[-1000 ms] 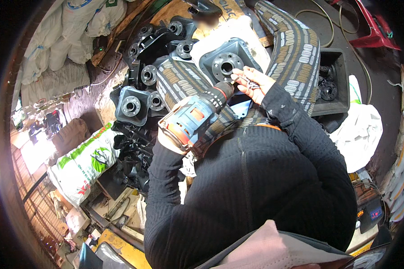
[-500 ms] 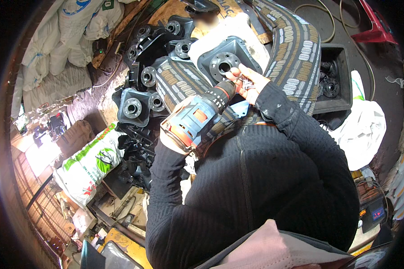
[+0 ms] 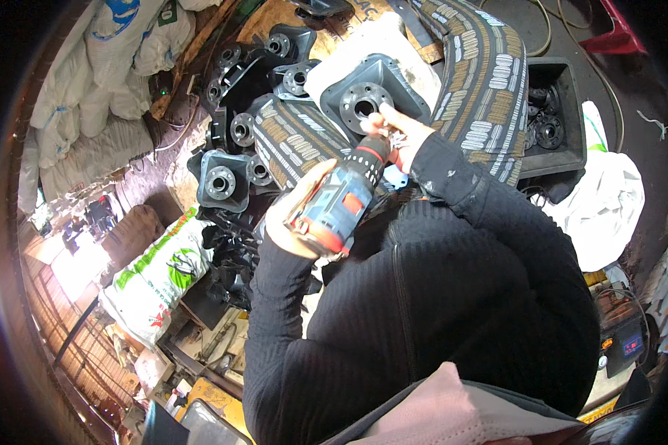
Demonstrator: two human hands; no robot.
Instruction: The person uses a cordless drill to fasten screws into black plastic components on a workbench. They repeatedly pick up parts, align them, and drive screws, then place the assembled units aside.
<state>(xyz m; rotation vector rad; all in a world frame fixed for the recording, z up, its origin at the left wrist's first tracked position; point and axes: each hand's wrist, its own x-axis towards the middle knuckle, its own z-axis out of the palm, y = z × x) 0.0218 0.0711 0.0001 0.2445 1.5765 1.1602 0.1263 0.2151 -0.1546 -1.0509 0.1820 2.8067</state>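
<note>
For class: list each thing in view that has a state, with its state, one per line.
Left hand: closed around the drill
Drill: gripped, pointing toward the right hand
Right hand: holding small metal pieces
Flanged part: resting on white material
Black bin: open, holding parts

Blue-and-red drill (image 3: 332,202), nose near dark-grey flanged housing (image 3: 376,92)
</note>
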